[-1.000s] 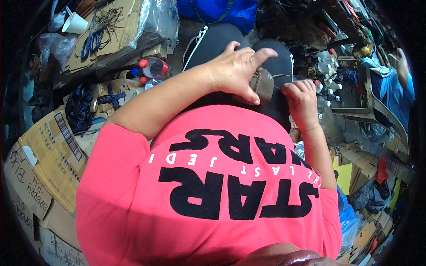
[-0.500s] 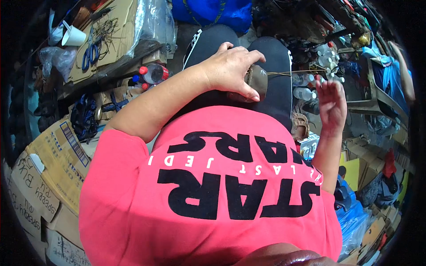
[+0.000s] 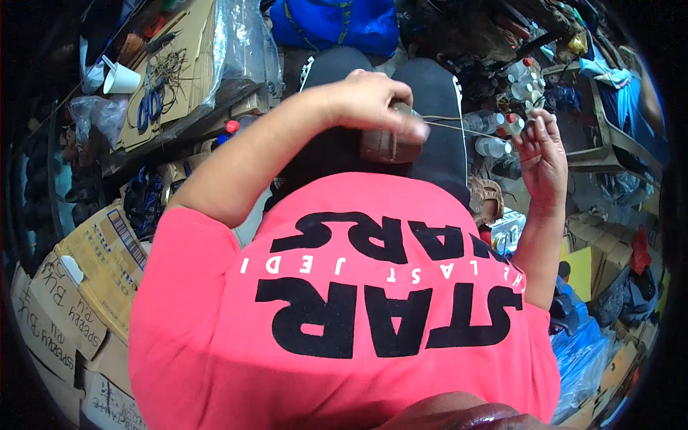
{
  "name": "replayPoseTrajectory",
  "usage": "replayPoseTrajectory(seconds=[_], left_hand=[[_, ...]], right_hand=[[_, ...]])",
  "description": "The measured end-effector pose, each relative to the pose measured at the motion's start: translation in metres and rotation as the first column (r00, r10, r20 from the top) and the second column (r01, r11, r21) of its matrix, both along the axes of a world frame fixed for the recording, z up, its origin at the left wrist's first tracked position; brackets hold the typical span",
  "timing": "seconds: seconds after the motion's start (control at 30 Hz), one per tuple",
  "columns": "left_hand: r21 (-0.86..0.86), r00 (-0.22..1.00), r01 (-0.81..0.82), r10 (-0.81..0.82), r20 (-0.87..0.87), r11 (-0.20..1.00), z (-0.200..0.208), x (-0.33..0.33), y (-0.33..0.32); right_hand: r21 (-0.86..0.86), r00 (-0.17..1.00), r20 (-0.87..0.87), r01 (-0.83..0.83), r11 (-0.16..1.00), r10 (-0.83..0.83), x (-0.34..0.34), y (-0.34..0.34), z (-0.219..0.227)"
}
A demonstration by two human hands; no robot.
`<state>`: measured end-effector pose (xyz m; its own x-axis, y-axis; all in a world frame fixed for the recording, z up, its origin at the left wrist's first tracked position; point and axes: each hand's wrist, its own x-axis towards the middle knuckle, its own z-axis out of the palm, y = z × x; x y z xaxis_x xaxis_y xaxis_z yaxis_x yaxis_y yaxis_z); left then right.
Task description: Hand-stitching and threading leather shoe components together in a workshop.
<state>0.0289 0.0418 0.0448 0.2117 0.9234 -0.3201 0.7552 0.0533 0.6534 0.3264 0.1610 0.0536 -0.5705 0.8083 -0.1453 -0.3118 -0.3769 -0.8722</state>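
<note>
The left hand (image 3: 376, 100) is resting over a brown leather-like piece (image 3: 387, 148) on the lap (image 3: 426, 80), its grip too blurred to tell; the right hand's (image 3: 543, 152) fingers are pinching thread (image 3: 459, 129) rightward. Stitching is seemingly proceeding; tightening is probably calling for steady tension.

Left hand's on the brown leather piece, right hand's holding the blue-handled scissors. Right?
The right hand holds a thin tan thread, not blue-handled scissors, as the head view shows; the left hand is on the brown leather piece.

blue bag (image 3: 373, 32), white cup (image 3: 122, 80), yellow cardboard box (image 3: 97, 259)
</note>
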Motion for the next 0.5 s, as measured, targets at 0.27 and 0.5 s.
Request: replayPoseTrajectory(seconds=[0.27, 0.5], left_hand=[[0.018, 0.964, 0.075, -0.077, 0.256, 0.997, -0.002, 0.032, 0.066], [0.393, 0.954, 0.250, -0.294, 0.055, 0.885, 0.098, 0.090, 0.097]], right_hand=[[0.067, 0.924, 0.342, -0.203, 0.977, 0.169, 0.006, -0.018, -0.002], [0.148, 0.879, 0.403, -0.339, 0.929, 0.256, -0.046, -0.013, -0.005]])
